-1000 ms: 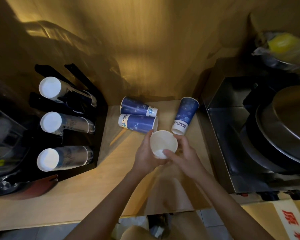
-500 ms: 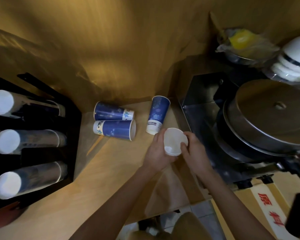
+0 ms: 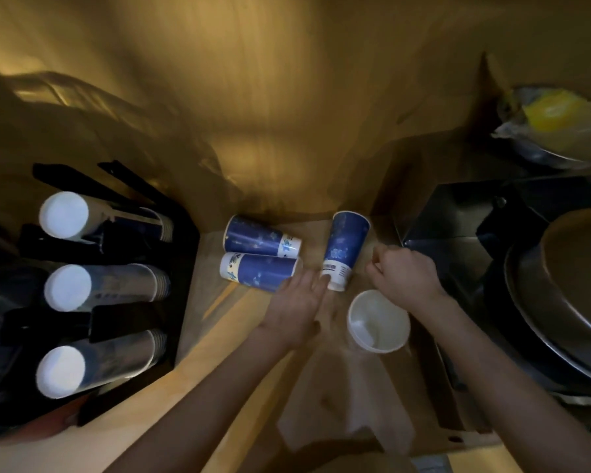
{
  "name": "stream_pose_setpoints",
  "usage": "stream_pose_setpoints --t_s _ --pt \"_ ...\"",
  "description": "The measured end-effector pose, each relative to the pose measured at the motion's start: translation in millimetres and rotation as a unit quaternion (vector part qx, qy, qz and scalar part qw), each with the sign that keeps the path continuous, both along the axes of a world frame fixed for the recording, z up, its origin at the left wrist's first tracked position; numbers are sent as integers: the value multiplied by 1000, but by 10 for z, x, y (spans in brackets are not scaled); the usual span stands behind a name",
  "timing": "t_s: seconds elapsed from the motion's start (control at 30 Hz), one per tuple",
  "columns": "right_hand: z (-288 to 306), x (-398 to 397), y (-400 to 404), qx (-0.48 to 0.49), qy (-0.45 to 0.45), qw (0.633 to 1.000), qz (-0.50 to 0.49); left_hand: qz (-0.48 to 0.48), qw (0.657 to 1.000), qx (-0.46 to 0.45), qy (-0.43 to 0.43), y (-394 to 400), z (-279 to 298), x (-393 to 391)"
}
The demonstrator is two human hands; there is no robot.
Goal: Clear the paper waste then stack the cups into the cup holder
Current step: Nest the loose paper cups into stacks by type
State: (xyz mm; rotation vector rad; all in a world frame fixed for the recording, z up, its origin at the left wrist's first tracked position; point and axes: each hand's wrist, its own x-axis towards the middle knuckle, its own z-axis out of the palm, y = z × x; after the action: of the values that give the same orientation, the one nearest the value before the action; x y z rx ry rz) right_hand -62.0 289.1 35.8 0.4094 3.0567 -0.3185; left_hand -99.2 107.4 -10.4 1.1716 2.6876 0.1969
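Note:
Three blue paper cups lie on their sides on the wooden counter: one at the back (image 3: pixel 261 240), one in front of it (image 3: pixel 259 271), and a third (image 3: pixel 344 250) to their right. My left hand (image 3: pixel 296 303) reaches flat with spread fingers, its fingertips touching the front cup and the base of the right cup. A white-lined cup (image 3: pixel 378 321) stands upright on the counter, free of both hands. My right hand (image 3: pixel 405 272) hovers just behind it, loosely curled and holding nothing. The black cup holder (image 3: pixel 123 322) at left carries three horizontal cup stacks.
A steel appliance (image 3: pixel 458 247) and a large round metal lid (image 3: pixel 577 295) crowd the right side. A bag with something yellow (image 3: pixel 553 114) sits at the back right. A wooden wall closes the rear. Pale paper (image 3: pixel 348 418) lies near the counter's front edge.
The white-lined cup, held in both hands before, now stands on the counter. My left hand has moved onto the lying blue cups and my right hand has lifted away.

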Motion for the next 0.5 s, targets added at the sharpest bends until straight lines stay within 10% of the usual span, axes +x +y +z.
stream_pose_setpoints --t_s 0.5 --pt "-668 -1616 -717 -113 -34 969 219 110 989 -95 39 -499 -570 -865"
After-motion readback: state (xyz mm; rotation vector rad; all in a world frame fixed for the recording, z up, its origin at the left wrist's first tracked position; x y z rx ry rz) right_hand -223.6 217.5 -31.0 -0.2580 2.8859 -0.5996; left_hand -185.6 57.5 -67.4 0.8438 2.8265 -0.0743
